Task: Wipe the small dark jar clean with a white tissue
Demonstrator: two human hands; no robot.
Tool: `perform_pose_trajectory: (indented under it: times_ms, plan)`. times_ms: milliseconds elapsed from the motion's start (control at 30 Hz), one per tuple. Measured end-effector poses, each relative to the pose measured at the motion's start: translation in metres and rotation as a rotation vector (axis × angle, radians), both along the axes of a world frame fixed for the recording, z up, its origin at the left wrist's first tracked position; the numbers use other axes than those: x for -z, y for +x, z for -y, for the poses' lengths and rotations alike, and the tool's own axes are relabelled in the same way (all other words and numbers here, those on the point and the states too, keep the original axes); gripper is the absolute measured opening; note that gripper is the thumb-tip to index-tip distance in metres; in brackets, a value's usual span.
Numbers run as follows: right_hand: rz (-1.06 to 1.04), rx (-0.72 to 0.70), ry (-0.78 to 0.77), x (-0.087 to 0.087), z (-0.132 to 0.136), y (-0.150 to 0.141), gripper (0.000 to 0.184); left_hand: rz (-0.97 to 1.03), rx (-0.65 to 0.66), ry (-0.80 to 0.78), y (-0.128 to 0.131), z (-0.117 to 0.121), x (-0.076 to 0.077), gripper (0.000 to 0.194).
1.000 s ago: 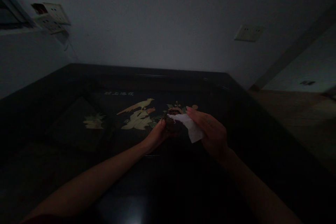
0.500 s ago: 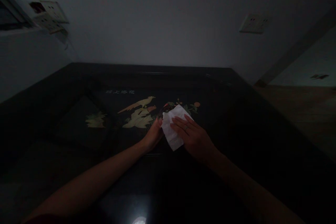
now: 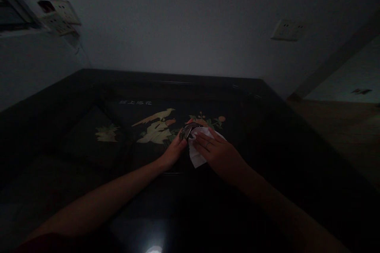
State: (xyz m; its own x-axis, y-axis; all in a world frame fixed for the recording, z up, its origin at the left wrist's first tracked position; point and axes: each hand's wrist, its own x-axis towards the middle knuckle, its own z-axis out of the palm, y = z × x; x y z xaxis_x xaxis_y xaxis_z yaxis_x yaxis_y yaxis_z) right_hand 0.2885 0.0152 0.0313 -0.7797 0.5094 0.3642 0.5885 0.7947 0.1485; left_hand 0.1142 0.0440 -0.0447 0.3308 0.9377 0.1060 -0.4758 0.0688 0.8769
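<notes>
White tissue [image 3: 196, 161] bunched under the right hand [image 3: 221, 153], its fingers pressing it to a dark, shiny object [image 3: 185, 132]; too dim from here to name it. Left hand [image 3: 174, 151] grasps that object's left side. The 2 hands meet over the black table [image 3: 166, 205], 1 inlaid bird [image 3: 157, 116] farther left.

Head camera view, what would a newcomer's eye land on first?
Probably the white wipe near the middle, held by the right hand against a dark, shiny object in the left hand. Next, the pale bird design on the black tabletop, beyond and left of the hands. Then the bright glare at the bottom edge, left of centre.
</notes>
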Motion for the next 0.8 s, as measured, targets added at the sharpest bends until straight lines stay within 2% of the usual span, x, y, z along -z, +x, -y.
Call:
perform_pose_trajectory:
  times_ms: [167,433,600,700,800]
  plan:
    - [-0.023,0.035,0.005,-0.002,0.003,-0.003,0.035,-0.039,0.043,0.1,0.0,0.0,0.001,0.084]
    - [0.003,0.108,0.043,0.007,0.01,-0.01,0.036,-0.087,0.049,0.118,-0.002,0.001,0.001,0.081]
    - [-0.034,0.042,0.021,0.012,0.009,-0.009,0.036,-0.08,0.04,0.118,-0.001,0.0,0.002,0.076]
    - [-0.097,-0.006,-0.071,0.012,0.007,-0.009,0.032,-0.109,0.058,0.123,-0.002,0.002,-0.001,0.08]
    - [-0.235,0.031,-0.314,0.01,0.007,-0.009,0.028,-0.157,0.062,0.118,-0.003,0.005,-0.005,0.082]
